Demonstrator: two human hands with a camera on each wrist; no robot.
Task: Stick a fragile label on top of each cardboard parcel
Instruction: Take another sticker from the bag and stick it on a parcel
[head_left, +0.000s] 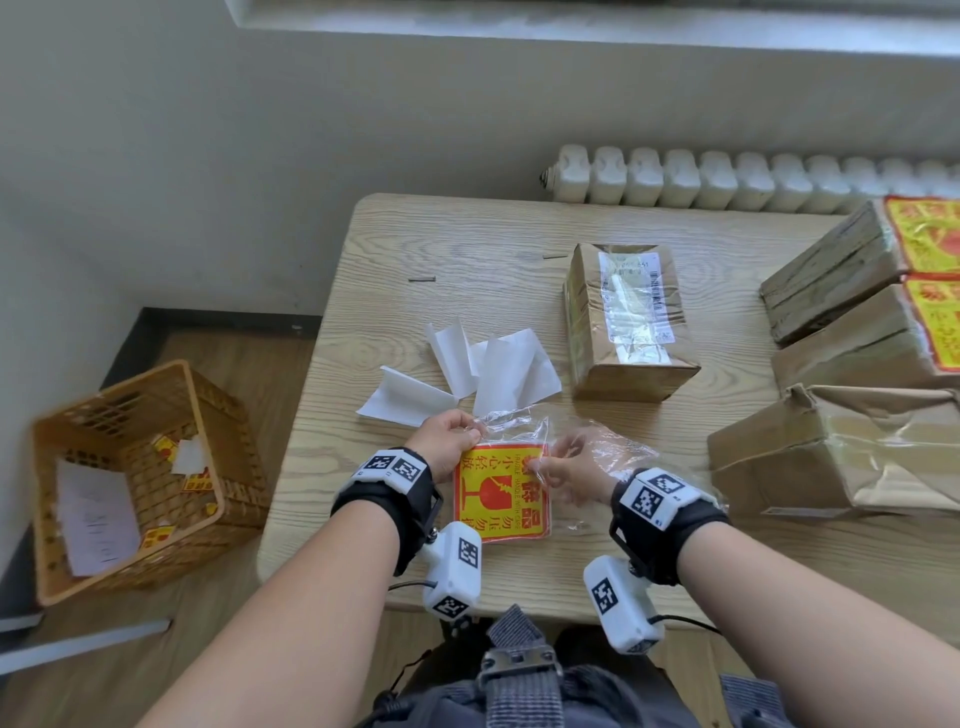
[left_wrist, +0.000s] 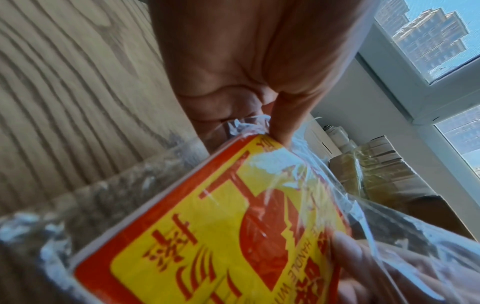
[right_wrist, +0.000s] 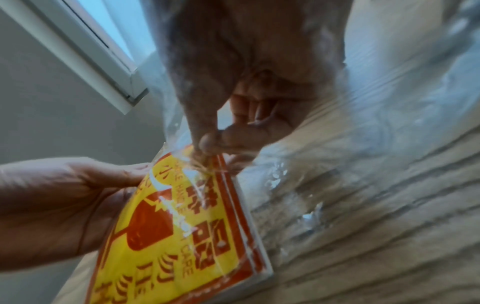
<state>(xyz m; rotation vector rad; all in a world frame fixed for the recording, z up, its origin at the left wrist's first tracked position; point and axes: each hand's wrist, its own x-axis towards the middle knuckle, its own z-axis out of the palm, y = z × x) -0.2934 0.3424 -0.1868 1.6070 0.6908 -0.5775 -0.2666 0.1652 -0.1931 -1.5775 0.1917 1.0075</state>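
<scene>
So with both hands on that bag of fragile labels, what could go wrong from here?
The right hand pinches the top label inside the clear bag held by the left hand; two labels might lift together from the label stack. The thin film could tear or cling. Loose backing papers lie nearby and could catch a freshly peeled label.

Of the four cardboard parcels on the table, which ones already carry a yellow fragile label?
The two brown cardboard parcels at the far right show yellow-red labels on top; the other two have none.
</scene>
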